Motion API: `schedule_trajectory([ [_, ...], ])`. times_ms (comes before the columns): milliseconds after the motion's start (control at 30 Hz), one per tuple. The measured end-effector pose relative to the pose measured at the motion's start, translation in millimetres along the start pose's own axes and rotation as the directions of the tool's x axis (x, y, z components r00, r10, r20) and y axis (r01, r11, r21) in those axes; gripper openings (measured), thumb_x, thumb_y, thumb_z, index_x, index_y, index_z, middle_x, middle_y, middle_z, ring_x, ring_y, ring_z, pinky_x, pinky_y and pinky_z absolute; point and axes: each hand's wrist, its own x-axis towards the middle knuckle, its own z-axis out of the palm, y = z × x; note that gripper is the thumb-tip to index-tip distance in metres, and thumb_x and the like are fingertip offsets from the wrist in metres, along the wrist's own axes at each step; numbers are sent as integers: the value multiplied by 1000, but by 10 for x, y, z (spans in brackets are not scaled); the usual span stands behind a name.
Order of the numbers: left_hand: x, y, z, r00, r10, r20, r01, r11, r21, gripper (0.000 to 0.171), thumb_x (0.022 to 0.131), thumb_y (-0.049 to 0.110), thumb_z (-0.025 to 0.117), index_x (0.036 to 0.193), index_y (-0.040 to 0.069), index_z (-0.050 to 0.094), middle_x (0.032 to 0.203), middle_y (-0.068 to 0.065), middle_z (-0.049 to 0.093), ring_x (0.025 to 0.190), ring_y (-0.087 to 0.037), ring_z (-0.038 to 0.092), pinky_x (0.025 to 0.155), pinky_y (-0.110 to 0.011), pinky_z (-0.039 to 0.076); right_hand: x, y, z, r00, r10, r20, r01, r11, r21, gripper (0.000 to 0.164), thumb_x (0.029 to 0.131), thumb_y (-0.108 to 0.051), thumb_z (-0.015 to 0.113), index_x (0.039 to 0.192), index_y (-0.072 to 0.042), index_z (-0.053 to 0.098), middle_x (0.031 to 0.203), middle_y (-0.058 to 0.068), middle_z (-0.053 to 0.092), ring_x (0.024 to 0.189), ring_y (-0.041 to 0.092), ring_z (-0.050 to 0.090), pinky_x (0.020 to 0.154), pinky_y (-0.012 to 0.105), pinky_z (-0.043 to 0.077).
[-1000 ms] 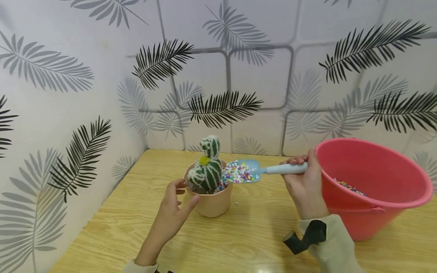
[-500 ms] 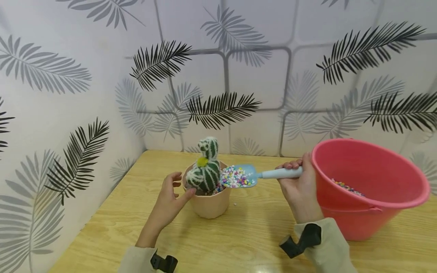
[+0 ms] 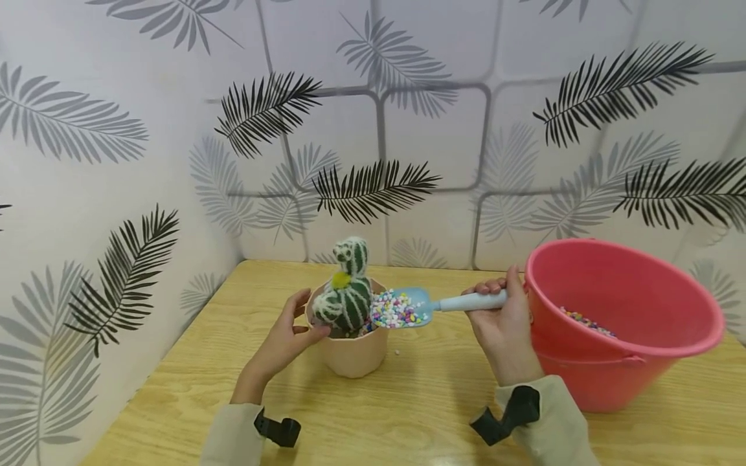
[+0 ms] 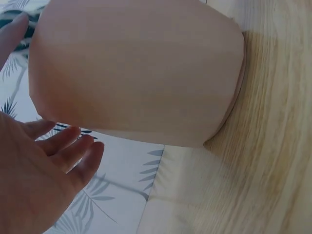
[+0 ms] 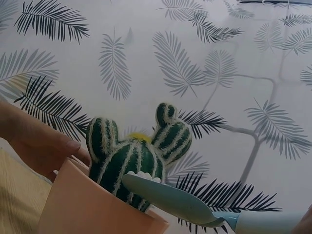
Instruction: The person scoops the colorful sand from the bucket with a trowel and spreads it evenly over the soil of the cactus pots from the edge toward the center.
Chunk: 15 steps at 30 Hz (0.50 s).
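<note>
Right grip [image 3: 502,333] holds scoop [image 3: 424,305]; left grip [image 3: 284,342] at pot [image 3: 353,356].

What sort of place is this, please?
It is probably the corner of an indoor room, though which room I cannot tell. Leaf-patterned walls meet behind a wooden table, where a flower pot stands.

Left forearm [image 3: 233,430] and right forearm [image 3: 553,411] extended forward, 2 hands well apart. Left hand [image 3: 282,340]: thumb [image 4: 13,34] spread wide from 4 fingers [image 4: 87,163], these relaxed, slightly bent, not closed into fist. Right hand [image 3: 502,333]: palm turned upward, fingers curled in grip, thumb straight, pointing forward, wrist almost straight.
</note>
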Motion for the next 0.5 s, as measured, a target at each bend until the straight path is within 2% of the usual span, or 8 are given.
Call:
schedule_trajectory([
  [267, 31, -56, -30, 998, 30, 52, -32, 999, 32, 98, 83, 32, 72, 154, 11, 7, 160, -14, 8, 145, -36, 16, 108, -55, 32, 13, 28, -15, 1000, -6, -5, 6, 1000, -24, 44, 96, -35, 53, 64, -8, 41, 53, 4, 42, 55, 17, 36, 66, 29, 26],
  [500, 18, -44, -27, 998, -13, 63, 7, 994, 105, 99, 84, 39, 71, 154, 14, 7, 159, -16, 13, 140, -38, 27, 105, -53, 36, 20, 36, -23, 999, -21, -25, 20, 999, -34, 43, 96, -34, 53, 65, -7, 42, 54, 4, 42, 56, 17, 36, 70, 29, 24],
])
